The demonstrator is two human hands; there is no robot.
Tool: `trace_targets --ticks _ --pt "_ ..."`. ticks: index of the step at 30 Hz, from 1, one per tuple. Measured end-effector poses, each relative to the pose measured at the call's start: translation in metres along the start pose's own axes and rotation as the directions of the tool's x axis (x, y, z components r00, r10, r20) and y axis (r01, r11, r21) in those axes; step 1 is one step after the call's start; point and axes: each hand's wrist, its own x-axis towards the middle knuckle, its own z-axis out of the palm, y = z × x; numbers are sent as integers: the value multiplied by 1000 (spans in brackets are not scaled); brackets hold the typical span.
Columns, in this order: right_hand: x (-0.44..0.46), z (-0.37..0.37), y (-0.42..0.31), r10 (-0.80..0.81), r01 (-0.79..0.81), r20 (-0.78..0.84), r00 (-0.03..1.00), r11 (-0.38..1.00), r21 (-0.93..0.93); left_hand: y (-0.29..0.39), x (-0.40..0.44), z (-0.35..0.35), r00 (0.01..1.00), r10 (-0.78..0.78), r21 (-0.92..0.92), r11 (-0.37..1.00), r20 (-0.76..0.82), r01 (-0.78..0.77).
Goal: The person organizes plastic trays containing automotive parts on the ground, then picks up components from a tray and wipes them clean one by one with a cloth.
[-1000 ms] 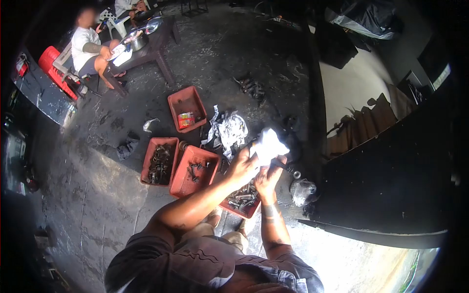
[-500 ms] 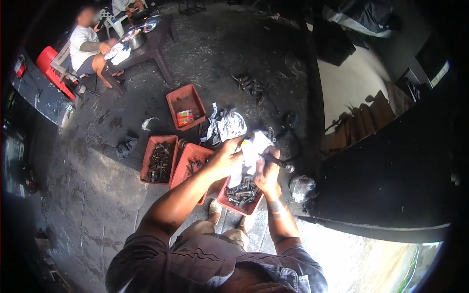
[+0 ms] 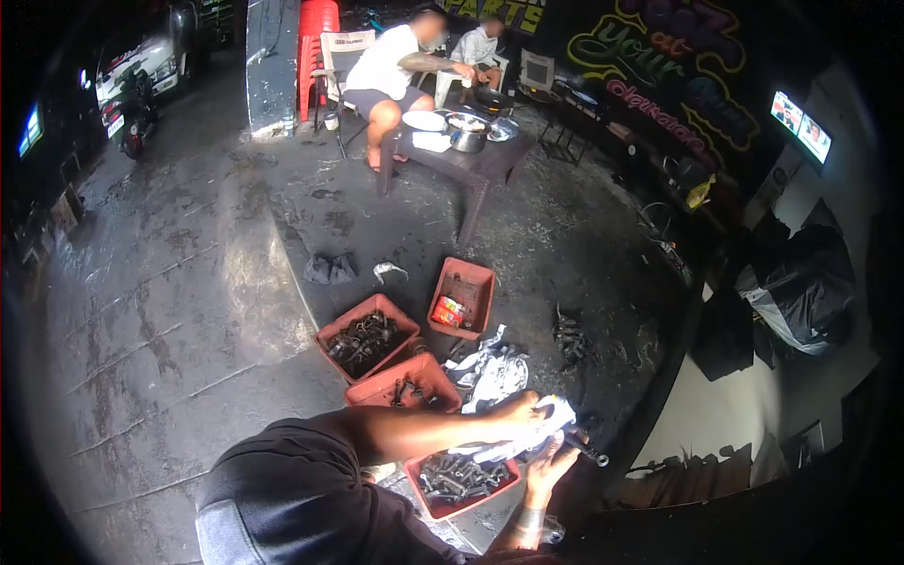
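Observation:
A white cloth is bunched in my left hand, whose fingers are closed on it. My right hand grips a dark metal tool with a ring-shaped end; the ring points out to the right. The cloth lies against the tool's upper part, and bright glare hides where they meet. Just below both hands stands a red tray full of metal tools, many of them wrench-like. Crumpled white-and-grey cloth lies on the floor beyond my left hand.
More red trays stand ahead: one with dark metal parts, one with a few pieces, one with a red-yellow packet. Dark parts lie on the floor. Two people sit near a low table with a pot. A motorbike stands far left.
The view has swung up and to the left, showing more of the room. Both hands still hold the cloth and the tool, with my left forearm now stretched across the view.

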Motion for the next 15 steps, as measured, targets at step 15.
trace_targets --ticks 15 --pt "-37 23 19 223 -225 31 974 961 162 -45 -11 -6 966 257 528 816 33 -235"
